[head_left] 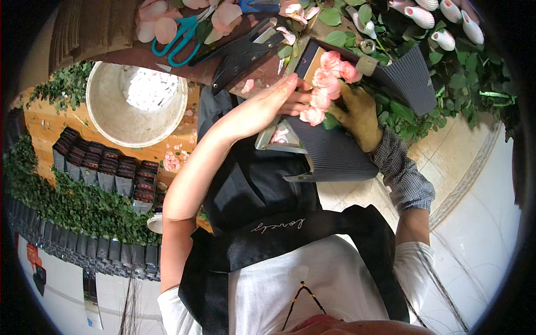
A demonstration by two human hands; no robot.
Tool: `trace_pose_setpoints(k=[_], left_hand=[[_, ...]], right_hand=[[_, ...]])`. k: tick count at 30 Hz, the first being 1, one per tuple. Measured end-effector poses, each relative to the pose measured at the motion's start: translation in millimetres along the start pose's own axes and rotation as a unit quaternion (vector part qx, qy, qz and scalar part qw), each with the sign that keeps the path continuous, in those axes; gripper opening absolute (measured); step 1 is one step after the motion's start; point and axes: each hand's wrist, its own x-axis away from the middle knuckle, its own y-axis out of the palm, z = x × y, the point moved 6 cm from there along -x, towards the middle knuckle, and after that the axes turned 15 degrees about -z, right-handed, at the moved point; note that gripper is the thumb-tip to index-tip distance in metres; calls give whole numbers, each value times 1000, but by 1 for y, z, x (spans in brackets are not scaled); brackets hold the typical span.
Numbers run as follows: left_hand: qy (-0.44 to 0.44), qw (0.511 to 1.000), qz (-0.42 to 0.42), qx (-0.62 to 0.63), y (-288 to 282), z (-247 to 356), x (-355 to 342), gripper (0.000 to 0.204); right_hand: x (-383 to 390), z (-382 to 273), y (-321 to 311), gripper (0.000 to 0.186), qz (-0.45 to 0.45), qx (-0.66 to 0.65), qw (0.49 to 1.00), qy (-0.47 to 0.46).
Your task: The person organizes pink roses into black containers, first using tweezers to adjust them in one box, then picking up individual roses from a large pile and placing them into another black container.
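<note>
A row of pink roses (326, 89) lies across a dark grey ribbed cardboard wrap (335, 151), which rests on a metal-edged stand (282, 143). My left hand (271, 106) reaches in from the left, its fingers stretched out and their tips against the blossoms. From the right comes my right hand (360, 114) in a yellowish glove, below a checked sleeve cover. Its fingers are bent round the leafy side of the roses, seemingly on the stems; the blossoms partly cover the fingertips. Another ribbed flap (410, 81) of cardboard stands up beyond the gloved hand.
Teal-handled scissors (180, 42) and a black stapler (245, 58) lie on the bench with loose petals. White-netted roses (444, 39) and foliage fill the far right. Left are a white bucket (95, 111) with pale scraps and dark wrapped bundles (106, 167).
</note>
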Motion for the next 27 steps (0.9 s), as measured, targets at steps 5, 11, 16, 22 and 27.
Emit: trace_pose_setpoints(k=[5, 11, 16, 22, 27], left_hand=[[4, 822, 205, -531, -1, 37, 15, 16], [120, 616, 17, -778, 49, 58, -34, 25], [60, 512, -38, -856, 56, 39, -45, 30], [-37, 540, -44, -840, 48, 31, -51, 31], [24, 680, 197, -705, 22, 62, -51, 29]], right_hand=[[7, -3, -15, 72, -52, -132, 990, 17], [-6, -28, -20, 62, -69, 58, 995, 35], [12, -20, -35, 56, -23, -30, 999, 12], [-2, 19, -7, 51, -41, -61, 992, 102], [-3, 28, -10, 41, -52, -156, 986, 6]])
